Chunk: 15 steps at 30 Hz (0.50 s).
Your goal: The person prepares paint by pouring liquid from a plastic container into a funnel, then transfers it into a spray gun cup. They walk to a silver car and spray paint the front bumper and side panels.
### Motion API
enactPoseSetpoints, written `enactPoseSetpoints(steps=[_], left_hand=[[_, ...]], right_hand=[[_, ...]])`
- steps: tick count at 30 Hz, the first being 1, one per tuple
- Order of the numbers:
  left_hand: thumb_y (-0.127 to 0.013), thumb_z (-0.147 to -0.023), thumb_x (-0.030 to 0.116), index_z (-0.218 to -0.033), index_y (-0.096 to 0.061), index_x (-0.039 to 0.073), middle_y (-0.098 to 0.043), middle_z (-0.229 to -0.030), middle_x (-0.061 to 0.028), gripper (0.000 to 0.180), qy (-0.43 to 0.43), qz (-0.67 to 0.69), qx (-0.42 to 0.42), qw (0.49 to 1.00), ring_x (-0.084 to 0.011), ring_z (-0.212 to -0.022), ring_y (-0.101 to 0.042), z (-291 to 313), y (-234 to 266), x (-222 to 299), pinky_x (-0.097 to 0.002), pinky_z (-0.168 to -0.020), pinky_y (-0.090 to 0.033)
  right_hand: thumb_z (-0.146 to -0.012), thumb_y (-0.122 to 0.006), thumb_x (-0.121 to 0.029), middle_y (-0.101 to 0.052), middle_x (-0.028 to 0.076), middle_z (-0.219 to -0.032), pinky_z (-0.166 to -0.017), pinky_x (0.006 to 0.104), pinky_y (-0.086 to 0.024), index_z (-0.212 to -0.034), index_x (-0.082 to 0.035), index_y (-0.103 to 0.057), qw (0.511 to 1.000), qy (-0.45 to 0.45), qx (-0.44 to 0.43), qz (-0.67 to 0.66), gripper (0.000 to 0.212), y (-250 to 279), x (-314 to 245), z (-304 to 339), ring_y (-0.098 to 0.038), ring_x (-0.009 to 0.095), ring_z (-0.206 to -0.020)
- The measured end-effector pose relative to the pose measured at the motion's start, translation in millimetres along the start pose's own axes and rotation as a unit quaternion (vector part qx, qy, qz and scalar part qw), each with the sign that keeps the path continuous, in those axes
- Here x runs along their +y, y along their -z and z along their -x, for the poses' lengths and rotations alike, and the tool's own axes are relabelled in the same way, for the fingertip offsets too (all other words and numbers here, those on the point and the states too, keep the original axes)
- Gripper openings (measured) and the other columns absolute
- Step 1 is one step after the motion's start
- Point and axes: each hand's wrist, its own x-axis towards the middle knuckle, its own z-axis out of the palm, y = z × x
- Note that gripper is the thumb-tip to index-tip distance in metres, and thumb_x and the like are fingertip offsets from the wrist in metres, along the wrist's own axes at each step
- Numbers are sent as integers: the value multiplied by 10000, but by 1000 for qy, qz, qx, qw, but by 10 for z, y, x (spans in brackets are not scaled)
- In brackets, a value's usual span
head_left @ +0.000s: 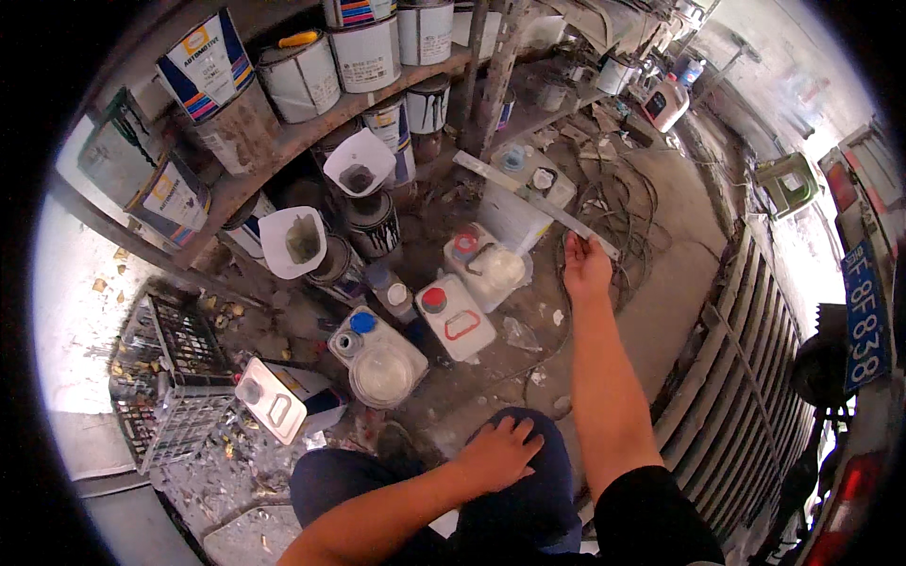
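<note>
My right hand reaches forward over the floor, its fingers closed on the near end of a long, flat, pale strip. The strip's far end extends left, above a whitish jug and a container with a round cap. My left hand lies on my bent knee with its fingers apart, holding nothing. Between my knees and the strip stand a jug with a red ring cap, a white can with a red cap and a can with a blue cap. A clear round tub sits on that last can.
Paint cans crowd a rusty shelf at the left. Below it, two white cups sit on dark cans. A black crate stands at far left, a coiled hose ahead, a slatted grating and a vehicle at right.
</note>
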Motion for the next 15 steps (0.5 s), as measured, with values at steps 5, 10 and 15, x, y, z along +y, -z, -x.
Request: enactPoseSetpoints(steps=[5, 10, 15], left_hand=[[-612, -816, 389, -1277, -501, 122, -441, -1316, -163, 544, 6, 1, 12, 1000, -380, -1178, -437, 47, -59, -45, -512, -936, -423], [-617, -809, 395, -1276, -496, 126, -450, -1304, -164, 552, 10, -24, 38, 999, -371, -1149, -454, 89, -99, -99, -503, -910, -444], [-660, -790, 324, -1239, -522, 85, -454, -1258, -155, 528, -2, -11, 72, 997, -336, -1082, -470, 99, -112, -117, -448, -815, -470]], right_hand=[[-970, -412, -120, -585, 161, -990, -735, 312, -539, -1067, 51, -472, 1000, -2, -22, -6, 206, -42, 239, -320, -604, 259, -902], [-975, -421, -150, -592, 161, -988, -720, 311, -548, -1071, 43, -470, 999, -13, -44, -10, 221, -147, 398, -396, -613, 255, -870], [-976, -440, -190, -585, 156, -986, -721, 324, -553, -1071, 29, -465, 999, -31, -7, -9, 240, -173, 428, -416, -611, 259, -888]])
